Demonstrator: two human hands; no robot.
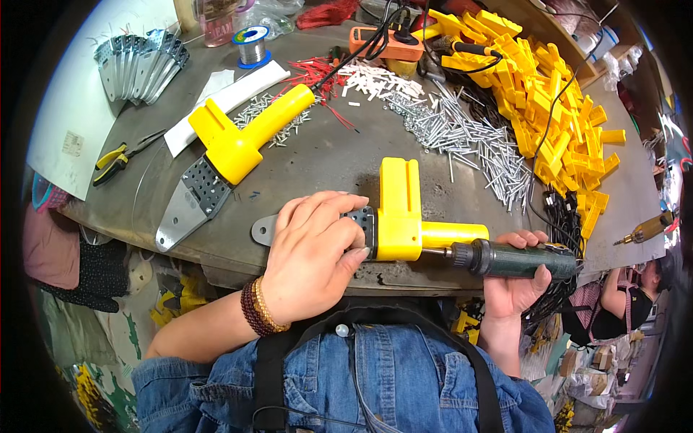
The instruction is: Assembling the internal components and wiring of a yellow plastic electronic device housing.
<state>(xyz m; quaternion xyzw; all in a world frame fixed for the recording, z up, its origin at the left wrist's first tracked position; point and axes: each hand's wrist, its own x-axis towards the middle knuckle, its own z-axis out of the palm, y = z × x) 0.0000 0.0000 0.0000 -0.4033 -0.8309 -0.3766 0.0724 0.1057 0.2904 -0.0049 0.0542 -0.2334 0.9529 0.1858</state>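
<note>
In front of me on the bench lies a yellow plastic-handled tool with a flat metal plate at its left end. My left hand is closed over that plate, covering most of it; a rounded grey tip and some perforated metal show on either side. A dark green electric screwdriver rests in my right hand, fingers wrapped round its body. The screwdriver's bit runs left, just below the yellow handle, to the side of the yellow housing. Exactly where its tip sits is hidden. A similar yellow tool lies farther left with its cord attached.
Loose screws, white sleeves and red wires lie behind. Yellow plastic housings are heaped at the right. Pliers, a solder spool and metal plates stand left. Another screwdriver hangs far right, near another person.
</note>
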